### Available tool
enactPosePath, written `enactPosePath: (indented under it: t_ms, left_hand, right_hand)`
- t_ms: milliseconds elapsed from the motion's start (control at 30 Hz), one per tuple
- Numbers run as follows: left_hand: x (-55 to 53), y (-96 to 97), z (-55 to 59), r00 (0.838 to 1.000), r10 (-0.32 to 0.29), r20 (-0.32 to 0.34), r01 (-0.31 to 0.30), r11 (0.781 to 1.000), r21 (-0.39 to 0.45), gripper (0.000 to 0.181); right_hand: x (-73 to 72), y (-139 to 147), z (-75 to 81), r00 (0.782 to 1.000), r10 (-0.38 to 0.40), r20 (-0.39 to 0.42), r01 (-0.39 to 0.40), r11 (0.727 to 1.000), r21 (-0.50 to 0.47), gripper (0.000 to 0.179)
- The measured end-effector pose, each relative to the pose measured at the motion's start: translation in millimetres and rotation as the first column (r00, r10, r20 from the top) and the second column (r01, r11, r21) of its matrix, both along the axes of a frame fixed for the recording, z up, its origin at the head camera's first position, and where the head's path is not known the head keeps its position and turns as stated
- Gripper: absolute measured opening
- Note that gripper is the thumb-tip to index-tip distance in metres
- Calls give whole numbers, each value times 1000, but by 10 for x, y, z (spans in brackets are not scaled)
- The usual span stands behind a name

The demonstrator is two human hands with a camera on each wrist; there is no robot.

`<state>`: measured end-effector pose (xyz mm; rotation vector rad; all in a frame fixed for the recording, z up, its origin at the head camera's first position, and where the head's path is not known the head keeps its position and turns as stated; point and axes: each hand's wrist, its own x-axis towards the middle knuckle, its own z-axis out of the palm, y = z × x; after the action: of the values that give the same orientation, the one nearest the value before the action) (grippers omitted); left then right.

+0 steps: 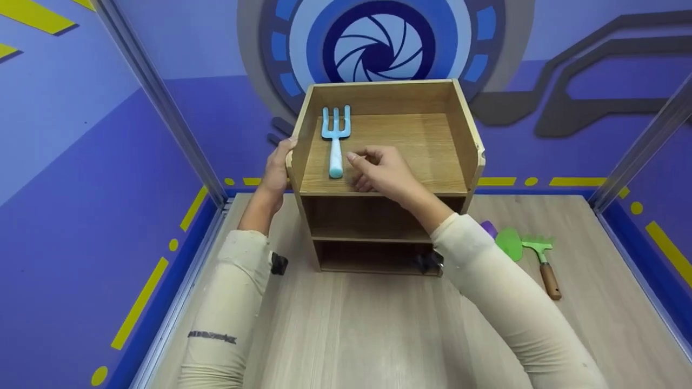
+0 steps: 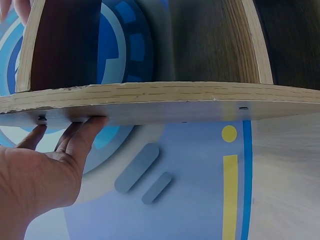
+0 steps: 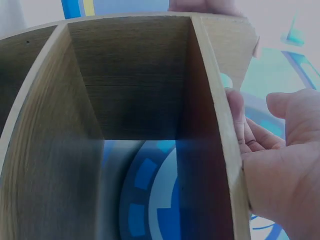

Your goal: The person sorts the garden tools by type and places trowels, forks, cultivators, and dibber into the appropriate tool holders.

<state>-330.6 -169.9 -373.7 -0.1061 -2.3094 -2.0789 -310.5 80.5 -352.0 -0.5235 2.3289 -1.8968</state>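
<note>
A light-blue hand fork (image 1: pixel 335 141) lies on the top board of a small wooden shelf (image 1: pixel 405 146), at its left side, tines toward the back. Just right of its handle is my right hand (image 1: pixel 386 170), fingers loosely bent, nothing held. In the right wrist view only the handle's end shows beside those fingertips. My left hand (image 1: pixel 275 165) is at the shelf's left side panel. Seen from the left wrist, its fingers (image 2: pixel 86 137) touch the outer face of that panel (image 2: pixel 165 95).
To the right of the shelf, a green rake with a wooden handle (image 1: pixel 549 278) lies on the table (image 1: pixel 367 335). A green blade (image 1: pixel 508 244) and a purple piece (image 1: pixel 489 228) are beside it, partly behind my right sleeve. Patterned walls stand at the back and sides.
</note>
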Motion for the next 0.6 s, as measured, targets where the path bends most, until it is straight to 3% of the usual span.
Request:
enactPosePath:
  t_ms: [333,600]
  left_hand:
    - [8,7,16,1000,-4,-2,4,1000,-14,75]
    - [21,20,15,1000,-7,4,7,1000,2,74]
  right_hand:
    - [291,539,109,994,28,-110,-14,992,126,43]
    - [550,943,183,987,24,-158,-10,996,87,37]
